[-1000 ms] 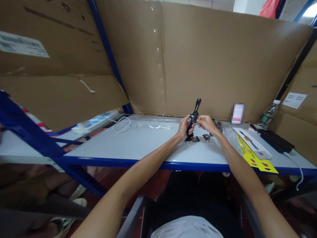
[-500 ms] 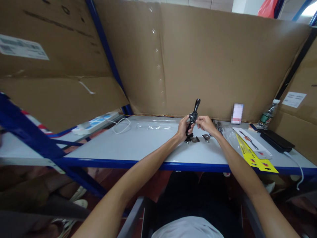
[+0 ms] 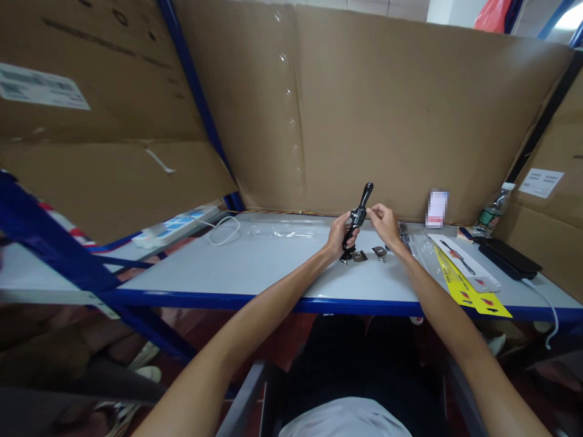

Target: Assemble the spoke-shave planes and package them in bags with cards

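A black spokeshave [image 3: 357,216] is tilted above the table, one handle pointing up and away. My left hand [image 3: 339,233] is wrapped round its lower handle and body. Just right of the spokeshave's middle, my right hand [image 3: 383,222] has thumb and fingertips pinched together; whether something small is between them cannot be seen. Below the hands lie a flat metal blade [image 3: 359,256] and another metal plate [image 3: 379,250] with a small screw near it. Small dark parts [image 3: 346,255] lie under the left hand.
Yellow-and-white packaging cards [image 3: 469,273] and clear plastic lie to the right, beside a black case [image 3: 510,258] with a white cable. A bottle [image 3: 494,211] and an upright phone [image 3: 436,209] stand behind. A power strip [image 3: 177,227] is at left. Cardboard walls [image 3: 364,109] surround the table.
The spokeshave has shifted slightly to the right and turned a little in my left hand. My right hand has moved a short way right, its fingertips still close to the tool.
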Tool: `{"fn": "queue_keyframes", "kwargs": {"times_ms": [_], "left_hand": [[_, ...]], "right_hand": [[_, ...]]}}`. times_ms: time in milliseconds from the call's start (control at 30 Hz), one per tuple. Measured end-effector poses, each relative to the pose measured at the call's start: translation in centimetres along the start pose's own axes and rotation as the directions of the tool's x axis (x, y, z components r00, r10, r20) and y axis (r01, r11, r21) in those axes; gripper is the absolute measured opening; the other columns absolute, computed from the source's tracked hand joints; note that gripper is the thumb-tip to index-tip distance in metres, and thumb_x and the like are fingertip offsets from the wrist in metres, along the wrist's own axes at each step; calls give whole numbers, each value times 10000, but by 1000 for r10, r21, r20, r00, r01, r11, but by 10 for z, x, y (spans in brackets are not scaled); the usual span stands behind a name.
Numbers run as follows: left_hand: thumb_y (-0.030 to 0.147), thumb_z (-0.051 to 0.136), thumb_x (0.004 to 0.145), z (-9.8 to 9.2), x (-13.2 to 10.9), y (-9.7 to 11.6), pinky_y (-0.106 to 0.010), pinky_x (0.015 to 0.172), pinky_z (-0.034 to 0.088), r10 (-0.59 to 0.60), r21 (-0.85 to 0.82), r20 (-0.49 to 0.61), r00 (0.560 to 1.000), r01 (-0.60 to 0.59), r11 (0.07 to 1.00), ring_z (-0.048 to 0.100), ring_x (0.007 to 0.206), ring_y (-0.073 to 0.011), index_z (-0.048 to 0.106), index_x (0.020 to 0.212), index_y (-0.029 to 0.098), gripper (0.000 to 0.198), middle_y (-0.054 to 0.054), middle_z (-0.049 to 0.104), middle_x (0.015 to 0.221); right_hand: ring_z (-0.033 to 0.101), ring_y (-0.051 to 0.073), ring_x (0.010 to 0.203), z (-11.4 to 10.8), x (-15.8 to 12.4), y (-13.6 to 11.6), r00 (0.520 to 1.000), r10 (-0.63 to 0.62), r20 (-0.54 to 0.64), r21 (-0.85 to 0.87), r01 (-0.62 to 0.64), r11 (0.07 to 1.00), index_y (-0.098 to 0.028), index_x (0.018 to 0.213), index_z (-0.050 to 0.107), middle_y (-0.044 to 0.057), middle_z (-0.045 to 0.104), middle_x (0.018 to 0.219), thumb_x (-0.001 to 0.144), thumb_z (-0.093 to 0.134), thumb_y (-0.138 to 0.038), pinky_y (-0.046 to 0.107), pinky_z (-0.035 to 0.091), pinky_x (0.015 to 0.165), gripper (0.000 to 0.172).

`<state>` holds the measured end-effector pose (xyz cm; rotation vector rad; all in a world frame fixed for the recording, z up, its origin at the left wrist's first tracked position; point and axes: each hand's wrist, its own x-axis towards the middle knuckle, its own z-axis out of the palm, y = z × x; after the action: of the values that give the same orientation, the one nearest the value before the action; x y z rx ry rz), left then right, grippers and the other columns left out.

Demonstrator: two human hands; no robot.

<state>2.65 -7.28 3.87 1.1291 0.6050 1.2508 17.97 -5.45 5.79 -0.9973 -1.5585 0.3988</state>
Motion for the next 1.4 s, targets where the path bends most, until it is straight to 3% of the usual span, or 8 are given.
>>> {"fn": "queue_keyframes", "kwargs": {"times_ms": [167,267,800,1233,1400], "left_hand": [[594,626,841,3,-2,-1,-171,316,172,-22,57,49,999,20,998,300,312,-54,515,924,217,401,63,491,543],[599,626,843,4,-3,-2,-174,314,173,-24,79,72,997,19,997,302,310,-54,527,925,212,407,64,488,541],[581,613,853,1,-2,-5,-170,305,191,-11,88,67,998,5,996,310,314,-60,539,948,217,384,56,510,539],[604,640,837,0,-1,-6,-170,311,180,6,74,84,996,-12,997,315,319,-52,552,948,210,418,58,508,557],[604,646,837,2,-2,-5,-167,315,191,32,72,49,998,-36,997,324,321,-51,523,918,218,413,63,510,556]], "right_hand": [[498,136,501,1,2,1,986,157,59,159,-164,973,-221,729,565,-25,543,555,751,659,-680,258,362,480,469],[500,135,503,-1,3,-2,979,182,88,212,-197,957,-225,709,548,-22,543,552,687,726,-701,254,352,452,508],[521,143,500,3,5,10,996,74,57,110,-80,991,-245,687,478,-33,555,544,710,688,-709,261,367,485,509],[519,142,520,3,3,4,994,89,66,66,-93,993,-243,704,478,-36,556,557,754,665,-687,256,371,519,484],[521,153,588,-3,-2,-4,995,-33,-98,-133,20,991,-239,733,500,-16,577,623,902,541,-601,260,372,583,402]]}}
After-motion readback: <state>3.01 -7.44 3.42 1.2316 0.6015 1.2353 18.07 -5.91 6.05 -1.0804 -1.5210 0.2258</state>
